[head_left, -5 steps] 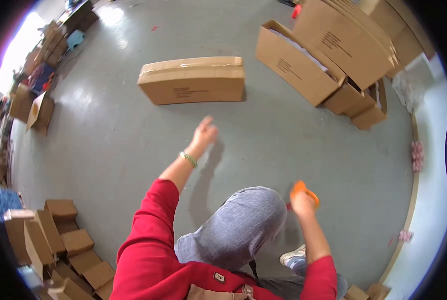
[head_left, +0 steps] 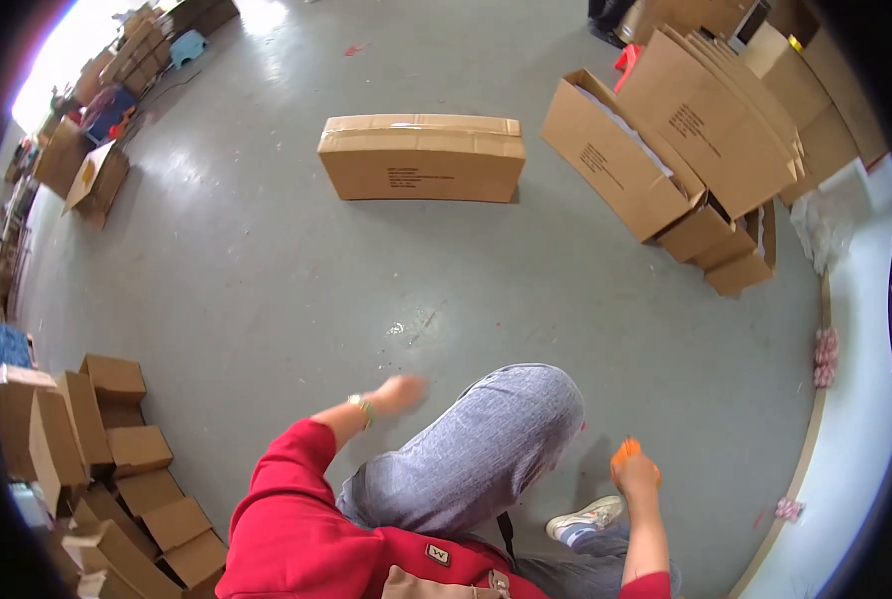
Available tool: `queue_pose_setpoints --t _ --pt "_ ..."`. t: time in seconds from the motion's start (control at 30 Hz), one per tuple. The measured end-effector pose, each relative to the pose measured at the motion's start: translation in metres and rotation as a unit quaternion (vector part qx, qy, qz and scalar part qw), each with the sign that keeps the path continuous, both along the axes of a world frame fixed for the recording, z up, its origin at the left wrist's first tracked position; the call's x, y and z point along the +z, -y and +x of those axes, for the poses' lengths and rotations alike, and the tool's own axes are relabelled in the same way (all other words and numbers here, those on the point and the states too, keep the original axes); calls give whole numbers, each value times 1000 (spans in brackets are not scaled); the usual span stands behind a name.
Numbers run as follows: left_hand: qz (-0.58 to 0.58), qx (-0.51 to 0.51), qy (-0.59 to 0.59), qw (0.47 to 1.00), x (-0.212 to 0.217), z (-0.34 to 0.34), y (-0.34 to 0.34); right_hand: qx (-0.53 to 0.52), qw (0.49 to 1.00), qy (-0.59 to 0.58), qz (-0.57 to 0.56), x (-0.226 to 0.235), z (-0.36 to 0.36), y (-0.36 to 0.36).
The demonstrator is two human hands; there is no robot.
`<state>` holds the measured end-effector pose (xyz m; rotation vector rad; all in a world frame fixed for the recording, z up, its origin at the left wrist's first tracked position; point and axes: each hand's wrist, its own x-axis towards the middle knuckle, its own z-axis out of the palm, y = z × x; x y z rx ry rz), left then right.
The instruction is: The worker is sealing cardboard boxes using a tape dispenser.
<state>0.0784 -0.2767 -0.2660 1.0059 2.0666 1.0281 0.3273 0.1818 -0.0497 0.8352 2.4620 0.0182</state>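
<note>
Right hand (head_left: pixel 636 473) at lower right is gripping a small orange tool (head_left: pixel 624 451). Left hand (head_left: pixel 402 391) near center is blurry, can't tell its grip, nothing visibly in it

Small orange object (head_left: pixel 625 452), seemingly gripped, low right.

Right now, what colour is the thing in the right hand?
Orange; the small object shows above the right hand in the head view.

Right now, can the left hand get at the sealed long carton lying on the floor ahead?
Probably not without stepping closer. The left hand hangs empty by the raised knee, and a wide stretch of bare floor separates it from the carton. Nothing blocks the way.
</note>
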Motion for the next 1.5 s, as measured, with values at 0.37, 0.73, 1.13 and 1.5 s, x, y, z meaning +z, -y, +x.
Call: queue_pose_setpoints --t 0.37,0.73,1.13,1.5 --pt "-267 97 589 756 105 191 199 -117 982 -149 -21 79 56 14" --pt "-96 -129 169 973 67 163 284 -215 951 -206 -87 78 50 22" --pt "-253 -165 -47 952 46 150 237 -206 953 -177 -134 62 82 11" --pt "-103 202 272 935 178 41 101 -212 943 -180 -183 57 17 -15"
